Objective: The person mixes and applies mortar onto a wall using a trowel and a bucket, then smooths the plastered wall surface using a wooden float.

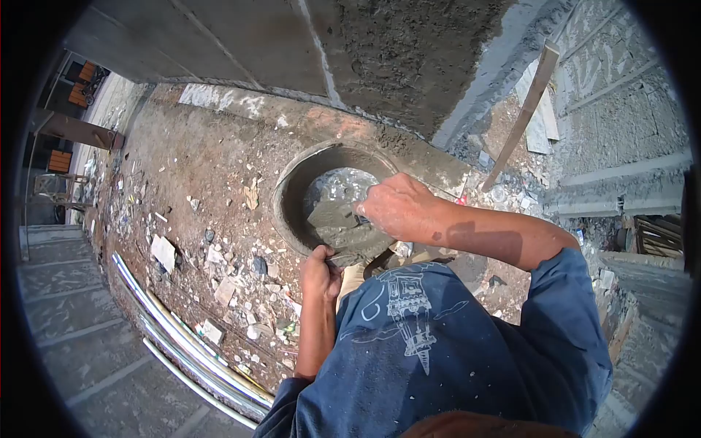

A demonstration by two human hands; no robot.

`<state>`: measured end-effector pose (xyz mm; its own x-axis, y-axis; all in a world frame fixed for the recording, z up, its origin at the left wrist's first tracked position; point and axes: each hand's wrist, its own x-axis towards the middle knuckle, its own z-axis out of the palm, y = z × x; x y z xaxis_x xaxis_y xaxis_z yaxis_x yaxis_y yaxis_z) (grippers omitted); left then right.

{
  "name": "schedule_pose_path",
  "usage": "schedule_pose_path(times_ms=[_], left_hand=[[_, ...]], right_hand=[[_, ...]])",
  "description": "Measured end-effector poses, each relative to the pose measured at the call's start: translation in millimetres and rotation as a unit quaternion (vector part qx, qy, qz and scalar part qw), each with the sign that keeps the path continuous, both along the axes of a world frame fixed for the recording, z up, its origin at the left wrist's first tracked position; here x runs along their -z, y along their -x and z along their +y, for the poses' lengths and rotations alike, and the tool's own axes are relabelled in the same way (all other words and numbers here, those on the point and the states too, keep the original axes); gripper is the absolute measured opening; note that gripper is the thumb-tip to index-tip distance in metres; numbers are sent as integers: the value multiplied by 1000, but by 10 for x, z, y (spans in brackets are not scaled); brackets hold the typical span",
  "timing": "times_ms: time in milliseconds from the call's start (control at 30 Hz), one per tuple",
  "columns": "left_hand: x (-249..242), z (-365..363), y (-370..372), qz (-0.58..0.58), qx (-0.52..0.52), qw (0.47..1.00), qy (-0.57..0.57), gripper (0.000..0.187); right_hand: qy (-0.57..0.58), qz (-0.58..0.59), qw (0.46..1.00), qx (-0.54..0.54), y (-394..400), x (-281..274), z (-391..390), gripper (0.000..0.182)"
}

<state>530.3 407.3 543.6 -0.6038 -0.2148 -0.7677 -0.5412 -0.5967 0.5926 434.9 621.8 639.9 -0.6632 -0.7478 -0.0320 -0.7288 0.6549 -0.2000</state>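
Head view: my left hand (318,276) is gripping the likely heavy tub (294,197) by its rim; I cannot tell what my right hand (398,208) is holding.

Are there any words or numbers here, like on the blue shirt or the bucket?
None that I can read.
Blue shirt: a white line drawing like a tower, no readable words.
Bucket: no lettering shows.
Pipes: too small to tell if anything is printed.

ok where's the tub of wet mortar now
In the head view, the tub is near the middle, in front of the blue shirt, the left hand at its near rim and the right hand reaching in over its right side.
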Motion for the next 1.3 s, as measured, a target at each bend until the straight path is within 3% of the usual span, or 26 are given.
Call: schedule_pose_path(times_ms=[67,167,233,333,467,600,700,833,867,967,1000,1100,1200,1300], left_hand=[[-84,99,-19,16,-26,999,-13,5],[133,87,-200,44,-58,995,-73,14],[175,75,-222,72,-30,996,-34,16],[-217,201,-118,67,-50,996,1,16],[-277,399,-212,91,-97,991,24,16],[-295,873,-178,89,-225,969,46,14],[-216,1139,-288,53,-235,970,35,12],[-108,1400,-389,48,-274,960,10,14],[47,1431,-482,41,-278,959,-18,27],[43,1663,-571,80,-313,946,24,40],[27,1720,-583,102,-317,942,47,30],[50,1884,-631,89,-341,934,61,39],[63,1943,-797,93,-351,929,65,34],[45,1911,-1039,105,-361,924,75,33]], right_hand=[[-50,-36,997,-51,-66,-97,21,14],[-72,-62,995,11,53,-105,121,25],[-50,-41,998,28,59,54,109,30],[-157,-96,983,8,-75,-65,-29,36],[-17,-127,990,64,29,-109,234,37],[-72,-132,986,-73,224,97,475,38],[-10,-94,994,-45,400,187,568,36],[-106,-143,968,-177,530,215,756,36],[-45,-108,973,-197,631,175,859,37],[-33,-3,992,-122,767,112,952,38],[-91,49,986,-131,838,278,985,38],[-171,-120,963,-171,527,685,913,39],[-126,-237,948,-174,105,957,909,42],[-35,-261,952,-155,-102,921,920,48]])
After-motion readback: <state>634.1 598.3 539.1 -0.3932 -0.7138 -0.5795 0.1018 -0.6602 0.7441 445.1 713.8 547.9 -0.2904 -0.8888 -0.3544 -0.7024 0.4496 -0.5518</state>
